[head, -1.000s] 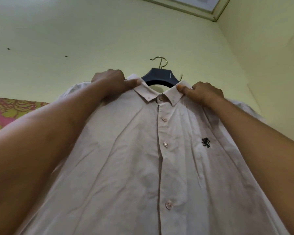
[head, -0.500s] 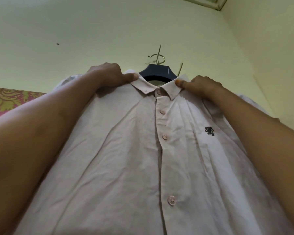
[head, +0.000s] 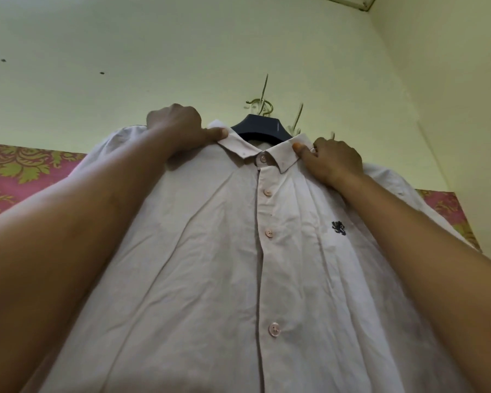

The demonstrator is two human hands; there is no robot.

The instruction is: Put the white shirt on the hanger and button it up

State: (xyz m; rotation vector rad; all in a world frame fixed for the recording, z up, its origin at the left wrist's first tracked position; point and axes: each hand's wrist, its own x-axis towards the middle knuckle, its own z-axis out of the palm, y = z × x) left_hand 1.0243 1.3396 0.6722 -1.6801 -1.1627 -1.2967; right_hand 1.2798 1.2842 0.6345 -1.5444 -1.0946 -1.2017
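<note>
The white shirt (head: 210, 265) hangs in front of me on a dark blue hanger (head: 262, 129), whose metal hook (head: 260, 104) catches on a wall fitting above. Its front placket is closed, with several pale buttons fastened from the collar down. A small dark lion emblem sits on the chest at the right. My left hand (head: 182, 129) grips the left collar wing, thumb on top of the fabric. My right hand (head: 333, 160) pinches the right collar wing near the shoulder.
A pale yellow wall (head: 182, 52) rises behind the shirt and meets a second wall in the corner at the right. A pink and gold patterned band (head: 17, 171) runs along the wall on both sides of the shirt.
The view has tipped downward a little, showing more of the patterned band. Both hands stay on the collar; the right hand has slid slightly lower and outward.
</note>
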